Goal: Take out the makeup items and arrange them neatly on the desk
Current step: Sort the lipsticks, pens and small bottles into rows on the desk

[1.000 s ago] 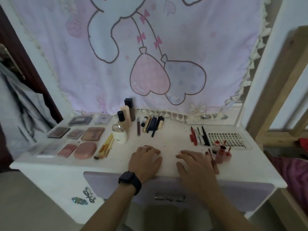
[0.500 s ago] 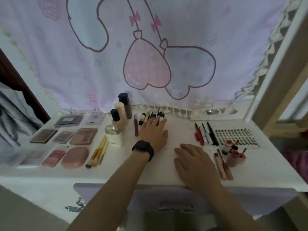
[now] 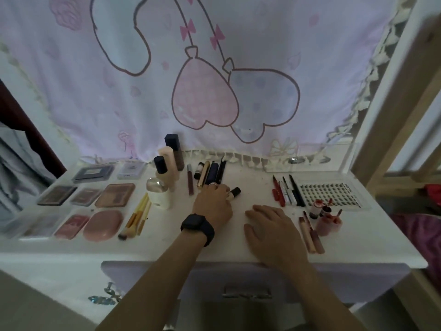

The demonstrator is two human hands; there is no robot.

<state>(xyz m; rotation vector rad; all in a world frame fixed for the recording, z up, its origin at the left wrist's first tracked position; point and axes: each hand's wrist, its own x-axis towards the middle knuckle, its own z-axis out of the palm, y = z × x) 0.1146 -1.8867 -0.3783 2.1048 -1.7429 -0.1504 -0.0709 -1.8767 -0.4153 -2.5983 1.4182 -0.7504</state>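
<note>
Gripping a small black-capped tube (image 3: 233, 193) in curled fingers (image 3: 223, 190), the left hand (image 3: 212, 203) rests on the desk (image 3: 253, 186); the right hand (image 3: 272, 229) lies flat nearby, fingers relaxed.

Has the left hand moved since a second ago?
Yes. The left hand went from the front of the desk back to the tube row, now pinching a black-capped tube.

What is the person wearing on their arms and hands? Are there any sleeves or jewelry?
The left hand has a silvery ring on one finger, and a black watch with a dark band wraps that wrist. The right hand shows no ring or watch. Both forearms are bare, with no sleeves in view.
</note>
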